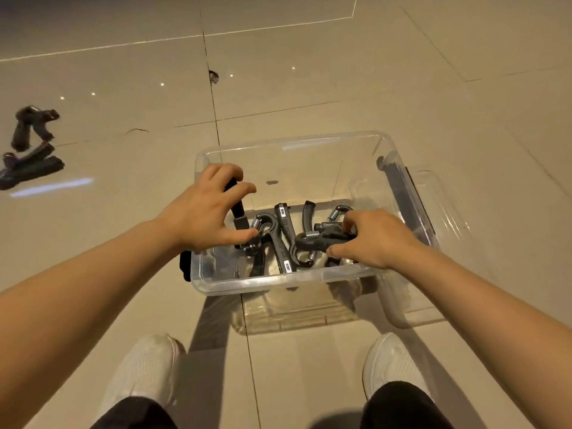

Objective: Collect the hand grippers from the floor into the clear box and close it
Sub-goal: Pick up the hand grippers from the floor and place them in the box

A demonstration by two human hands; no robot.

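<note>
A clear rectangular plastic box (309, 278) sits on the beige tiled floor (309, 72) at the centre of the frame, its top uncovered, with several black hand grippers with steel coil springs (280, 233) heaped in its nearer half; the left hand (202, 212), at the box's left rim, curls its fingers round the black handle of one hand gripper (237, 209) with the thumb near that gripper's spring; the right hand (374, 239), at the lower right inside the box, pinches the dark body of another gripper (325, 239) between thumb and bent fingers; a clear plastic lid (433, 243) lies against the right side of the box, partly beneath it; at the far left of the frame, well apart from the box, two more black hand grippers (31, 147) lie on the tiles; at the bottom edge two white shoes (145, 373) and dark trouser legs (402, 407) frame the near side of the box
</note>
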